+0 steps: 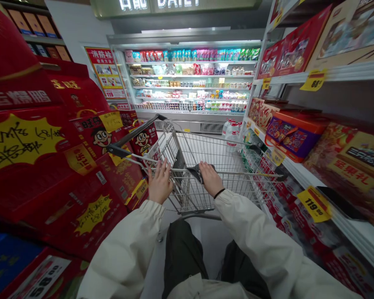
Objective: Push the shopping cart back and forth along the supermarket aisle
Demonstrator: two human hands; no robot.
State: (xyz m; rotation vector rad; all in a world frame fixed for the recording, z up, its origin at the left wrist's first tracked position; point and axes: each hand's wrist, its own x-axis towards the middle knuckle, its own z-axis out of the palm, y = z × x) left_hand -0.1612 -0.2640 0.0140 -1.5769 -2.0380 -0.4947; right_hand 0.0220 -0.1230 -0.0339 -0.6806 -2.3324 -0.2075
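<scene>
A wire shopping cart (233, 164) stands sideways in front of me, its dark push handle (134, 135) at the left. My left hand (160, 182) lies at the near side rail with its fingers spread, palm down. On the same rail, further right, my right hand (211, 178) has its fingers close together, curled over a dark grey piece (195, 172) on the cart. Most of that piece is under the hand, so what it is cannot be told. Through the wires, the cart's basket shows the pale floor.
Red gift boxes (90, 199) are stacked close on the left. On the right, a shelf (333, 77) holds boxed snacks, with a flat black object (341, 202) on its lower ledge. A lit dairy fridge (193, 83) spans the back; bottled water packs (232, 135) stand before it.
</scene>
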